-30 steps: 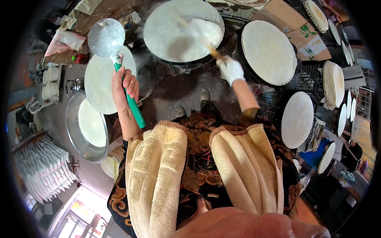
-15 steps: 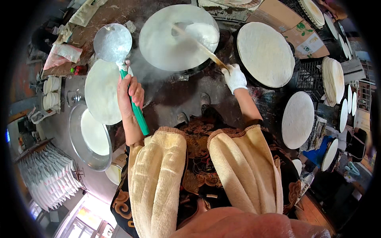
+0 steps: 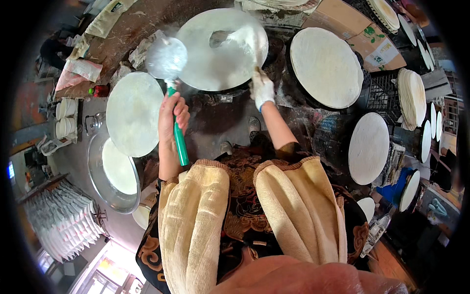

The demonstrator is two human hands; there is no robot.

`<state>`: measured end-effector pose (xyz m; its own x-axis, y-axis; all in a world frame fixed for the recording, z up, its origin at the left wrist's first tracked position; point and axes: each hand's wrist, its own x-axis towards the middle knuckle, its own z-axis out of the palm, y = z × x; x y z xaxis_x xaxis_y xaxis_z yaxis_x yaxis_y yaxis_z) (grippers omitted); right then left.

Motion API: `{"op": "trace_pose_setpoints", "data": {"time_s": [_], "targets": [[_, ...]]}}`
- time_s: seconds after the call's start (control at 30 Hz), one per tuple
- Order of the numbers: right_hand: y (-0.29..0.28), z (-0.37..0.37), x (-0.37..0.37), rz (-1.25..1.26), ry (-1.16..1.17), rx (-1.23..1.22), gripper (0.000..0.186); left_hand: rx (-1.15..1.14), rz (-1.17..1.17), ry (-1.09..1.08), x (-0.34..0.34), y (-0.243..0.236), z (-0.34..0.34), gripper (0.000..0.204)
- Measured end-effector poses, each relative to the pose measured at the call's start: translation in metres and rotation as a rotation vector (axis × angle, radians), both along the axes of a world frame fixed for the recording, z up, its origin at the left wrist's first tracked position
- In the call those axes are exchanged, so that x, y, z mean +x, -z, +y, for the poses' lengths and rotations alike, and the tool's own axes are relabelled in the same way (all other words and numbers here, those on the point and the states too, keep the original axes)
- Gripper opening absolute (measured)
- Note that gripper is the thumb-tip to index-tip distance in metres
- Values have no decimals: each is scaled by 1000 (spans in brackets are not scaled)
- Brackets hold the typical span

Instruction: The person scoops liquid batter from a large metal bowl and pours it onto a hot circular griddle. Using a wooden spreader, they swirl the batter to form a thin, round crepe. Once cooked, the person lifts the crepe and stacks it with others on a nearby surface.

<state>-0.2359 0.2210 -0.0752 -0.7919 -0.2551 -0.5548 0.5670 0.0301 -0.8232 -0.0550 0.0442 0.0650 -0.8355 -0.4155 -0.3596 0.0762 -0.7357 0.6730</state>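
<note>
My left hand (image 3: pixel 174 111), bare, is closed round the green handle of a metal ladle (image 3: pixel 166 58). The ladle's round bowl is blurred and overlaps the left edge of a round griddle (image 3: pixel 218 39). White batter (image 3: pixel 200 66) covers most of that griddle, leaving a dark patch near its middle and a thicker mass at the upper right. In a white glove, my right hand (image 3: pixel 263 90) is closed on a wooden spreader (image 3: pixel 256 61), smeared by motion, whose far part reaches into the thicker batter. Steam hangs over the griddle's left side.
A second griddle (image 3: pixel 325 68) bearing a pale round sheet stands to the right. On the left are another white round (image 3: pixel 134 115) and a metal basin (image 3: pixel 93 171) with white batter. Stacked flatbreads (image 3: pixel 411 98) and cardboard (image 3: pixel 377 51) lie at far right.
My right hand has moved left, swinging the spreader from a slant to nearly upright over the batter. My left hand and the ladle have shifted right, nearer the griddle. The thick batter has changed shape.
</note>
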Motion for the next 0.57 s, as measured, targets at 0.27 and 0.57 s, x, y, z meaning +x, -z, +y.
{"op": "trace_pose_setpoints", "data": {"time_s": [0.27,0.57], "targets": [[6,24,-12,102,128,-135,47,234,-94,112,-13,58,6,12],[-9,-4,-20,-162,-277,-86,57,289,-206,86,-26,91,-12,13]]}}
